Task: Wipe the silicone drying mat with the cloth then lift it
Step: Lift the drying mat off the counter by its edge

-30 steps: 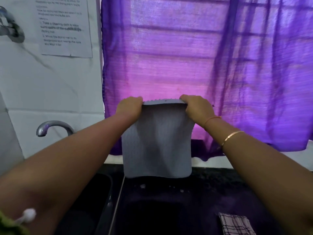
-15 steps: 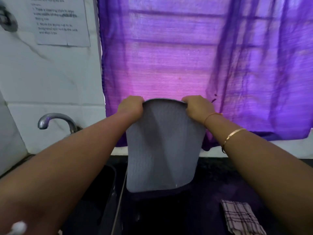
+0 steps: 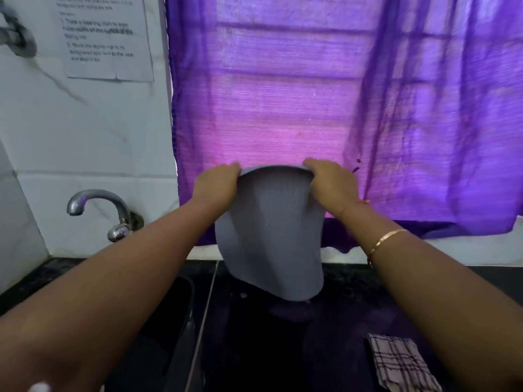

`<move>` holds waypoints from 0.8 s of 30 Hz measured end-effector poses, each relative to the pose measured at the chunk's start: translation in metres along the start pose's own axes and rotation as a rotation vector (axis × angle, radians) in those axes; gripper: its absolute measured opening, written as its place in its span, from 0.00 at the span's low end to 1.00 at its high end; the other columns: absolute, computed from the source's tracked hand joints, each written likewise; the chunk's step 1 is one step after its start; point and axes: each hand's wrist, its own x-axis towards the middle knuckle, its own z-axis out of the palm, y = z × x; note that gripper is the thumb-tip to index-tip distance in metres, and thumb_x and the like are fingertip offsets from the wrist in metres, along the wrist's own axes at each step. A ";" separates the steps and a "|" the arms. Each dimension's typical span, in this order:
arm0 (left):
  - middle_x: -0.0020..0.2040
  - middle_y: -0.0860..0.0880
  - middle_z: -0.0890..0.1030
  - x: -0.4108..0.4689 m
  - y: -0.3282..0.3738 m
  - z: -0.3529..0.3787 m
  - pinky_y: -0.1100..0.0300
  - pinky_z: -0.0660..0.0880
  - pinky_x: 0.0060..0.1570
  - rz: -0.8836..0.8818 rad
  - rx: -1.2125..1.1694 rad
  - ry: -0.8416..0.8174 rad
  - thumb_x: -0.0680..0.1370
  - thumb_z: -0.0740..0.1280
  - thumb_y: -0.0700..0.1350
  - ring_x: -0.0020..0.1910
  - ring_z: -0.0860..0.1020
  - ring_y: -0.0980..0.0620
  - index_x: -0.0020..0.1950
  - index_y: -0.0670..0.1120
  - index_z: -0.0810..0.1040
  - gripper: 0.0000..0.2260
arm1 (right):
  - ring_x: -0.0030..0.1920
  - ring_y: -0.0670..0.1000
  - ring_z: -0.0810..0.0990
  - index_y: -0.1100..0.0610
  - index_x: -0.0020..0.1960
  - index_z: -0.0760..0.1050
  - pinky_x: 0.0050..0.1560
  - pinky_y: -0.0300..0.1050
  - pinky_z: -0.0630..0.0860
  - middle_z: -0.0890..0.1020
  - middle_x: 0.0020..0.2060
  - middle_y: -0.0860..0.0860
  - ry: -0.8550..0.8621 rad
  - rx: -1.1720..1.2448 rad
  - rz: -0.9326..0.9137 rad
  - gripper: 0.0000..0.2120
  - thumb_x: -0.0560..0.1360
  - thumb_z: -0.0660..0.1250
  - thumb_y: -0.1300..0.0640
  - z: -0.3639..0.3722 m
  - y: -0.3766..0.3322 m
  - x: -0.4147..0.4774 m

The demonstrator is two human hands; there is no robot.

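The grey silicone drying mat hangs upright in the air above the black counter, bowed into a curve along its top edge. My left hand grips its top left corner and my right hand grips its top right corner. The mat's bottom edge slants, lower on the right, just over the counter. The checked cloth lies flat on the counter at the lower right, apart from both hands.
A dark sink lies at the lower left with a metal tap behind it. A purple curtain hangs right behind the mat. A printed sheet is stuck on the white tiled wall.
Both hands have kept hold of the mat's top corners. The top edge has bowed into a curve, and the mat's lower edge has swung and tilted toward the right.
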 end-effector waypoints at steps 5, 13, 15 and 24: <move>0.53 0.40 0.79 0.001 0.004 0.006 0.50 0.73 0.47 -0.023 -0.107 -0.042 0.77 0.56 0.35 0.51 0.77 0.39 0.56 0.42 0.74 0.11 | 0.57 0.60 0.77 0.52 0.62 0.75 0.49 0.50 0.74 0.79 0.58 0.55 0.013 0.075 0.024 0.22 0.71 0.58 0.66 0.000 0.011 -0.013; 0.52 0.39 0.78 -0.004 0.016 0.007 0.50 0.72 0.44 0.049 -0.106 0.012 0.77 0.57 0.34 0.50 0.77 0.40 0.57 0.40 0.72 0.10 | 0.55 0.60 0.78 0.52 0.61 0.76 0.47 0.51 0.75 0.80 0.56 0.55 0.032 0.076 0.059 0.21 0.71 0.58 0.66 -0.001 0.018 -0.023; 0.52 0.38 0.78 -0.005 0.015 0.004 0.51 0.70 0.44 0.035 -0.099 -0.018 0.76 0.57 0.33 0.51 0.76 0.38 0.57 0.39 0.72 0.11 | 0.56 0.60 0.78 0.51 0.60 0.76 0.48 0.52 0.76 0.81 0.56 0.54 0.010 0.072 0.057 0.21 0.71 0.59 0.65 0.000 0.017 -0.026; 0.53 0.40 0.78 -0.015 0.013 -0.005 0.48 0.73 0.44 0.190 -0.173 0.295 0.72 0.54 0.36 0.50 0.76 0.38 0.54 0.39 0.75 0.15 | 0.52 0.59 0.80 0.54 0.60 0.78 0.48 0.50 0.73 0.82 0.55 0.54 0.304 0.191 0.005 0.21 0.71 0.58 0.68 -0.005 0.011 -0.024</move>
